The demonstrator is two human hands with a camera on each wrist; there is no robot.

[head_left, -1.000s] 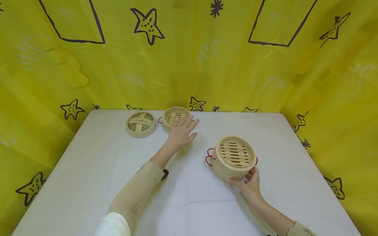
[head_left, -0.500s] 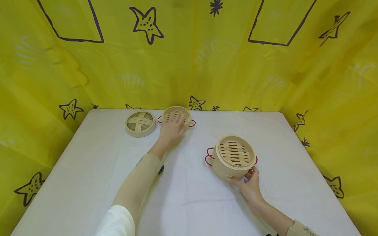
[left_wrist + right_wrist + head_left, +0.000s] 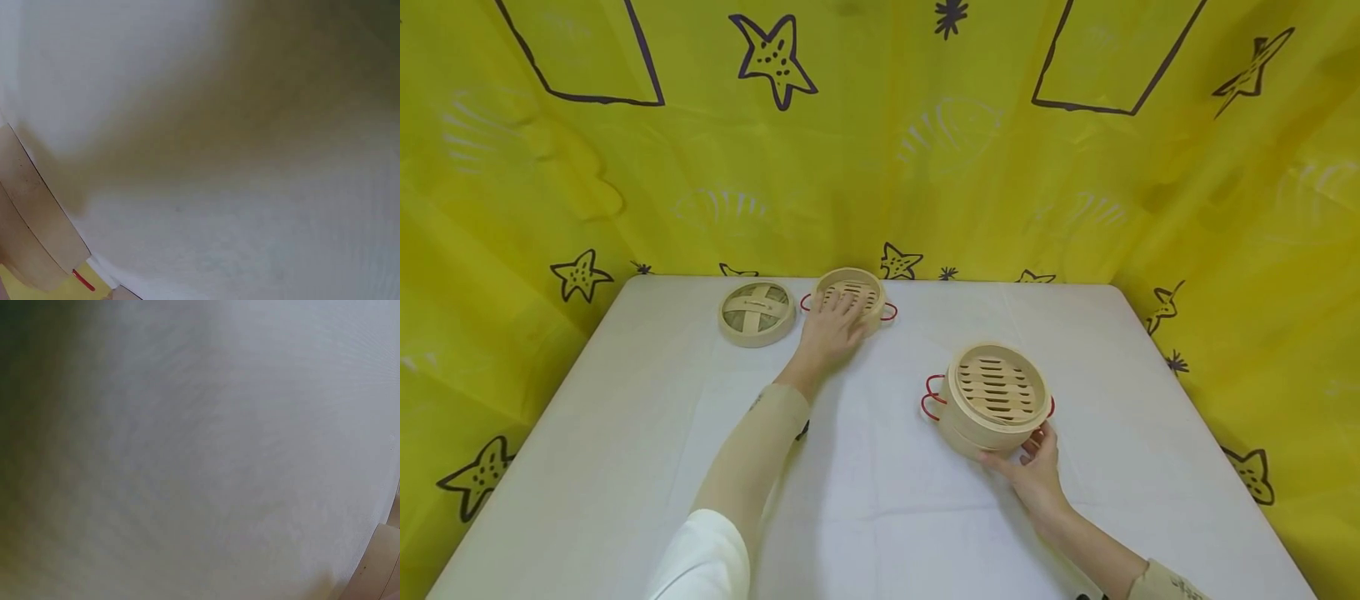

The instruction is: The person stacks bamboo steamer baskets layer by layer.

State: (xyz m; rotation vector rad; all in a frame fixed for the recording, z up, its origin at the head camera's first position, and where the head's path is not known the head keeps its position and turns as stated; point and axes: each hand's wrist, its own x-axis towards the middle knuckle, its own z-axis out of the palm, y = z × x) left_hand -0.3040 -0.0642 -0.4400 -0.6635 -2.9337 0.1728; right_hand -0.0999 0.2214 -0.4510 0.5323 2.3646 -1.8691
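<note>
At the right of the table stands a stack of bamboo steamer baskets (image 3: 996, 390) with slatted bottoms and red loop handles. My right hand (image 3: 1037, 479) grips its lower near side, thumb in front and the other fingers round the right side. Farther back, a single bamboo steamer basket (image 3: 872, 287) with red handles sits near the table's far edge. My left hand (image 3: 831, 329) lies over its near side, fingers extended across the rim towards the slats. In the left wrist view this basket's wall (image 3: 44, 219) shows at the lower left.
Left of the single basket, a round woven bamboo lid (image 3: 757, 312) with a crossed strap lies on the white-covered table (image 3: 880, 533). A yellow curtain (image 3: 850, 167) with starfish drawings hangs behind the table and at both sides.
My left hand has moved left and slightly nearer over the single steamer basket, uncovering its right red handle. My right hand and the stack have stayed in place.
</note>
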